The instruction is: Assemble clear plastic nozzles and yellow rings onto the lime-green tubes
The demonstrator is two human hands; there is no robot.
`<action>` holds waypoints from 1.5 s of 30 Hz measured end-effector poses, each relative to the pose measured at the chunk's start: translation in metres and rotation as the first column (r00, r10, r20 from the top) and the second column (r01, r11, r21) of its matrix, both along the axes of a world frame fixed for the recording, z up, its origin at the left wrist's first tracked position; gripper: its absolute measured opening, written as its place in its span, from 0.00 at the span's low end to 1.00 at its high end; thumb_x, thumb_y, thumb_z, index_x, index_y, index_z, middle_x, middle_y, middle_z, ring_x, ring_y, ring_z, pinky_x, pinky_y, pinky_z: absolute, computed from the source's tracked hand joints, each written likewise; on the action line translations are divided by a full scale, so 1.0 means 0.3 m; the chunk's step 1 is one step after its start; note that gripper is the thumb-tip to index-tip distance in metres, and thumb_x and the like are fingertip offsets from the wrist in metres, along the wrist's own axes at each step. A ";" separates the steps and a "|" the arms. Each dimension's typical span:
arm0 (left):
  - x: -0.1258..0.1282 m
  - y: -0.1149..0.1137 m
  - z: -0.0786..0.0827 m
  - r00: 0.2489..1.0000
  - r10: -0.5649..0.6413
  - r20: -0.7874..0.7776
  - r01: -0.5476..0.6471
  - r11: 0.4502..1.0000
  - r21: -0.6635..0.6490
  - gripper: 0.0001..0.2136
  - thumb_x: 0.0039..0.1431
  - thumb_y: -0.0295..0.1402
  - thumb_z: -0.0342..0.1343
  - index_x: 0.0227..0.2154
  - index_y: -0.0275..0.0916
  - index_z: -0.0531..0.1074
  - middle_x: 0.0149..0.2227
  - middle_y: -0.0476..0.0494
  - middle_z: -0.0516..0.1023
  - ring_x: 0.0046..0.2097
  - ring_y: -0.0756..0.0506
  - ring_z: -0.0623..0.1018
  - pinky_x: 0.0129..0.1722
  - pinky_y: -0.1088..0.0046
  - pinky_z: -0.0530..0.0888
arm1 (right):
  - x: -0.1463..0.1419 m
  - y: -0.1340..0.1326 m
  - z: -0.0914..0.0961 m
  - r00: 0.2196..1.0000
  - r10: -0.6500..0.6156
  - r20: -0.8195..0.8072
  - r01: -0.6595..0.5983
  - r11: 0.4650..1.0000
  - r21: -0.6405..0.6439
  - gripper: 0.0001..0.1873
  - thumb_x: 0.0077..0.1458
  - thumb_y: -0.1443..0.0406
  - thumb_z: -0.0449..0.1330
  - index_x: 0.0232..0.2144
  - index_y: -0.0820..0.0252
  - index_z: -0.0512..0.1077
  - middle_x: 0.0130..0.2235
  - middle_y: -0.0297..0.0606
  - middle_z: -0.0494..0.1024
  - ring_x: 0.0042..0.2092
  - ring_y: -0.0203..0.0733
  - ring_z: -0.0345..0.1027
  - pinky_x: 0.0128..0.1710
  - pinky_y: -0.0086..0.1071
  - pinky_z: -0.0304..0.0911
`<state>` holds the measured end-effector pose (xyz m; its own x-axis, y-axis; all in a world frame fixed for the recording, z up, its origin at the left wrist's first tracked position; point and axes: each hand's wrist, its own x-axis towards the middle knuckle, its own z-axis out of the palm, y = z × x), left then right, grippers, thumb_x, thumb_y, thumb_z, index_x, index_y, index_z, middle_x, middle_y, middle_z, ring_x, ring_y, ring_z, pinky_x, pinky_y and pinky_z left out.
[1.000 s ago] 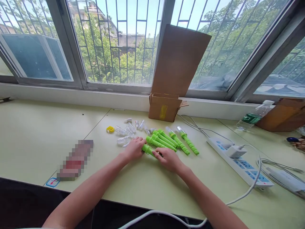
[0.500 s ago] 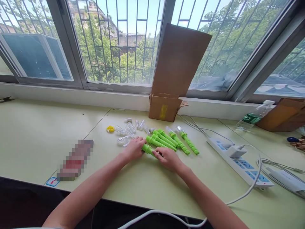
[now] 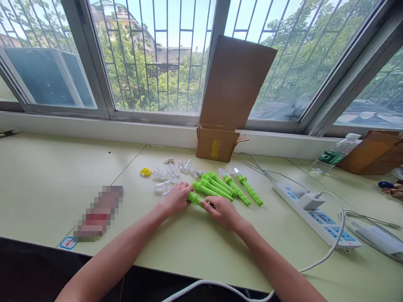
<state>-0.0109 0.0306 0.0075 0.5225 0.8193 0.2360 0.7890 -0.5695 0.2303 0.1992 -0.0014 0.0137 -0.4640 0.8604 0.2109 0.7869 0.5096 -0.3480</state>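
My right hand (image 3: 223, 212) is closed around the lower part of a green plastic tube (image 3: 195, 199) with a threaded end. At that threaded end, my left hand (image 3: 179, 198) has its fingers bent in against the tube; their tips are partly hidden. Several similar green tubes (image 3: 206, 189) lie side by side just beyond my right hand. To their right are two green tubes with clear caps (image 3: 246, 185) on their far ends. Clear ribbed plastic caps (image 3: 163, 185) lie scattered beyond my left hand, near some yellow rings (image 3: 145, 172).
An open cardboard box (image 3: 217, 144) stands against the window ledge. On the right are a white power strip (image 3: 317, 218) with a plugged-in charger, loose cables and a plastic bottle (image 3: 330, 157). A blurred-out item (image 3: 99, 214) lies at the left, near the table's front edge.
Both hands stay at nearly the same place on the green tube. The view has shifted very slightly; nothing else has visibly moved.
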 end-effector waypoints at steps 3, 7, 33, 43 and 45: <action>-0.001 -0.001 0.000 1.000 0.000 -0.004 0.000 1.000 0.002 0.14 0.51 0.28 0.53 0.43 0.39 0.68 0.43 0.41 0.73 0.48 0.41 0.72 0.48 0.65 0.69 | 0.000 -0.003 0.004 1.000 0.009 0.003 -0.009 1.000 0.016 0.24 0.61 0.49 0.48 0.23 0.58 0.67 0.25 0.36 0.75 0.27 0.38 0.64 0.27 0.31 0.48; -0.002 -0.002 0.002 1.000 0.002 -0.022 -0.001 1.000 0.009 0.14 0.52 0.29 0.53 0.43 0.39 0.69 0.43 0.41 0.73 0.48 0.41 0.72 0.48 0.65 0.68 | 0.000 -0.004 0.004 1.000 0.010 -0.013 -0.010 1.000 0.020 0.23 0.60 0.49 0.49 0.24 0.58 0.69 0.26 0.37 0.76 0.28 0.39 0.65 0.27 0.31 0.49; -0.047 0.044 0.026 0.954 0.280 0.106 -0.297 0.930 0.216 0.11 0.63 0.36 0.46 0.43 0.40 0.69 0.44 0.40 0.74 0.47 0.41 0.71 0.47 0.63 0.67 | 0.005 0.009 0.000 0.998 -0.054 -0.023 0.055 0.996 0.066 0.22 0.60 0.50 0.50 0.22 0.57 0.67 0.23 0.37 0.73 0.26 0.41 0.63 0.27 0.33 0.52; -0.202 0.147 0.036 0.639 0.749 0.178 -0.759 0.575 0.305 0.15 0.62 0.34 0.44 0.45 0.35 0.70 0.50 0.31 0.68 0.52 0.34 0.66 0.50 0.54 0.63 | 0.009 0.009 -0.003 0.999 -0.049 -0.014 0.050 0.997 0.062 0.23 0.60 0.50 0.49 0.22 0.57 0.67 0.23 0.36 0.72 0.25 0.40 0.62 0.26 0.33 0.51; -0.231 0.169 0.023 0.594 0.789 0.158 -0.792 0.537 0.292 0.15 0.61 0.34 0.44 0.46 0.34 0.69 0.51 0.29 0.66 0.53 0.33 0.65 0.51 0.52 0.61 | 0.010 0.010 -0.004 0.999 -0.047 -0.014 0.048 0.997 0.061 0.23 0.61 0.49 0.49 0.22 0.57 0.67 0.23 0.36 0.72 0.25 0.40 0.62 0.26 0.32 0.51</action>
<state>-0.0802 0.0812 0.0144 -0.3042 0.7818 0.5443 0.9526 0.2480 0.1762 0.2022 0.0016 0.0124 -0.4197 0.8667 0.2696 0.8065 0.4923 -0.3273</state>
